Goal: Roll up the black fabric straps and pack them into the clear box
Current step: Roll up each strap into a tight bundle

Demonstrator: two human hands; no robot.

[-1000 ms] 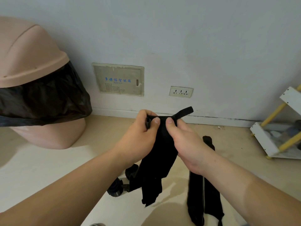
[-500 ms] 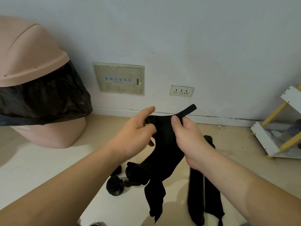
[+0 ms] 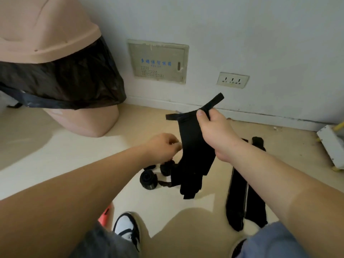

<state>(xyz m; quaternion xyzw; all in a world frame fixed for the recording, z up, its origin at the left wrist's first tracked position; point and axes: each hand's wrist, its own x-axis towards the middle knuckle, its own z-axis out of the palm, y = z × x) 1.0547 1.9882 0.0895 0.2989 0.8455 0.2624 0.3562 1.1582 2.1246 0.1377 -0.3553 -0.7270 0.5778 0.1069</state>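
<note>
**Strap held up for rolling: soft, limp cloth**

Head view: a black fabric strap [image 3: 195, 146] is held above the floor [image 3: 55, 155] by the right hand [image 3: 214, 131], whose grip is closed in a pinch on the top hem. The left hand [image 3: 163, 146] is curled just beside the strap's left edge, but whether its grip has hold of the cloth cannot be told. Rolled straps [image 3: 148, 180] lie on the floor below, and flat straps [image 3: 240, 192] lie to the right. The clear box is not seen. The strap is judged light, soft and floppy — best taken at one end, kept taut and wound tightly, lest the roll spring loose.
</note>
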